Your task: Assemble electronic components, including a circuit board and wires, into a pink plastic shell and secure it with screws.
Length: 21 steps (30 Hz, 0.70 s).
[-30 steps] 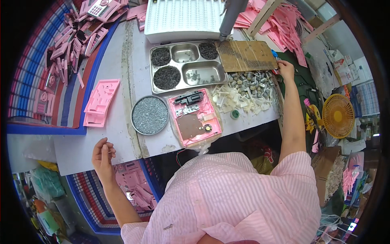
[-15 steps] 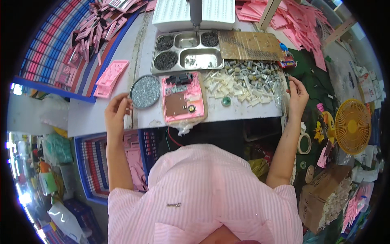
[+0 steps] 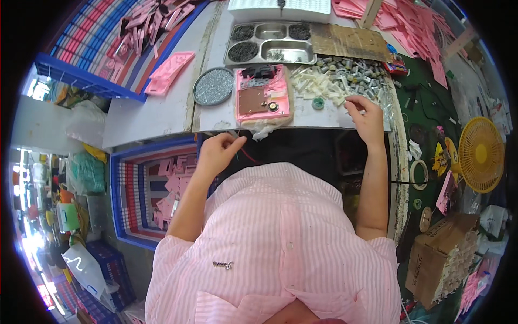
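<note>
In front of me, a pink plastic casing (image 3: pixel 278 85) lies on a padded block at the table's front edge. It holds a brown circuit board (image 3: pixel 251 101), black parts and a small round part. Below its near edge is my left hand (image 3: pixel 218 154), with thumb and forefinger pinched beside the thin red and green wires (image 3: pixel 248 155). Whether it grips a wire is hidden. My right hand (image 3: pixel 368 121) hovers at the near edge of the white plastic pieces (image 3: pixel 310 81), its thumb and forefinger brought together. I cannot make out anything between them.
Small metal motors (image 3: pixel 353 75) lie beside the white pieces. Behind stands a steel compartment tray (image 3: pixel 294 52) with dark screws. A round dish (image 3: pixel 213 86) of silvery bits sits left of the casing. Blue-rimmed crates (image 3: pixel 127 237) hold pink parts; a yellow fan (image 3: pixel 482 154) stands right.
My left hand has moved from beside the round dish to the right and nearer me, below the casing. My right hand has come left to the white pieces. The view has shifted.
</note>
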Each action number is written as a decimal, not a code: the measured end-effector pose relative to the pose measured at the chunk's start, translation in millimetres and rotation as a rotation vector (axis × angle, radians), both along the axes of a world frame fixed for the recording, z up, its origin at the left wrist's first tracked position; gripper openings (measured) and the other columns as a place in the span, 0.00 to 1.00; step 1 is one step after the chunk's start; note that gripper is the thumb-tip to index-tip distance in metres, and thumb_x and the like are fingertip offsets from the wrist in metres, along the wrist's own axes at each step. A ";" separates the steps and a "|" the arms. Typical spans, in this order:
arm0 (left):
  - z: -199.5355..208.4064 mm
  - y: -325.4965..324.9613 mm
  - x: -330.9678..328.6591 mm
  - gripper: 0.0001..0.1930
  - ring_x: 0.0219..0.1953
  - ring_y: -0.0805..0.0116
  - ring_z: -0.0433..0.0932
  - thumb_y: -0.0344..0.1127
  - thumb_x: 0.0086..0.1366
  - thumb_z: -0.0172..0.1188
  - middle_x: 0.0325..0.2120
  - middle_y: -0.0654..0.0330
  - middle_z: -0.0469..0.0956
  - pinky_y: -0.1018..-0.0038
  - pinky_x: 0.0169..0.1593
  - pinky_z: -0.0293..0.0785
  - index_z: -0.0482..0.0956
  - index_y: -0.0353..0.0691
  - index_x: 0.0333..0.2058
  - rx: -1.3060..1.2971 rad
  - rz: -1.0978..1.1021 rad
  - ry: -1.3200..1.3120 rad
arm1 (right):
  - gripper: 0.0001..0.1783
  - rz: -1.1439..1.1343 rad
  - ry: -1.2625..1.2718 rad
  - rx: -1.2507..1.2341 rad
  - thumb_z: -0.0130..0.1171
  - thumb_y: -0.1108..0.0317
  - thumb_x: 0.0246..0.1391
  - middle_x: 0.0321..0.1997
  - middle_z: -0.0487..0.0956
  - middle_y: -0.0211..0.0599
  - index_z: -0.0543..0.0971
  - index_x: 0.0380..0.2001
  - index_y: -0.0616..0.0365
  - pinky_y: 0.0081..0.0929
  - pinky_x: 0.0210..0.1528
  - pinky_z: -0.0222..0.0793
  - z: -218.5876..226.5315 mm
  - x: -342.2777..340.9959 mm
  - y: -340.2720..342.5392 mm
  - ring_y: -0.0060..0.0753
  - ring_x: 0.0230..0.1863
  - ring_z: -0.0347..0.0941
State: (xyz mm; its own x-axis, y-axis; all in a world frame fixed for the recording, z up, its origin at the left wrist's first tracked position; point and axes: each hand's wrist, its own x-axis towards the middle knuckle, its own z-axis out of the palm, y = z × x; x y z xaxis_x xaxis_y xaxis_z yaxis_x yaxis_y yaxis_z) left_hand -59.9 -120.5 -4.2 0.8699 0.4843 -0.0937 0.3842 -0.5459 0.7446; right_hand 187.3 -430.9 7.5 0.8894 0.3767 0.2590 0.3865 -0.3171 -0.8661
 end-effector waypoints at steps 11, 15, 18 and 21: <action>-56.4 12.3 9.2 0.10 0.29 0.49 0.81 0.36 0.65 0.60 0.27 0.45 0.80 0.61 0.35 0.75 0.82 0.33 0.35 0.056 -0.211 -0.088 | 0.19 0.041 -0.086 -0.363 0.68 0.63 0.49 0.36 0.84 0.43 0.82 0.43 0.63 0.32 0.39 0.75 -3.9 -4.2 43.6 0.37 0.32 0.81; -53.4 17.2 5.5 0.10 0.27 0.53 0.80 0.34 0.63 0.62 0.28 0.47 0.81 0.64 0.33 0.74 0.82 0.32 0.35 0.007 -0.212 -0.054 | 0.22 -0.002 -0.245 -0.461 0.67 0.62 0.47 0.44 0.81 0.44 0.79 0.46 0.59 0.40 0.44 0.74 -27.4 -11.3 69.9 0.49 0.41 0.79; -53.5 20.3 -1.6 0.09 0.23 0.69 0.75 0.33 0.64 0.62 0.24 0.53 0.79 0.73 0.30 0.70 0.82 0.31 0.36 -0.071 -0.160 -0.055 | 0.22 -0.007 -0.226 -0.459 0.67 0.65 0.46 0.43 0.81 0.43 0.77 0.45 0.58 0.40 0.44 0.74 -34.8 -9.2 76.7 0.50 0.42 0.78; -62.0 22.6 -8.7 0.08 0.24 0.77 0.71 0.31 0.65 0.62 0.23 0.59 0.78 0.77 0.29 0.67 0.82 0.31 0.36 -0.143 -0.105 -0.038 | 0.23 -0.009 -0.196 -0.469 0.68 0.65 0.45 0.44 0.81 0.42 0.77 0.47 0.57 0.40 0.43 0.74 -32.3 -9.6 78.4 0.48 0.42 0.79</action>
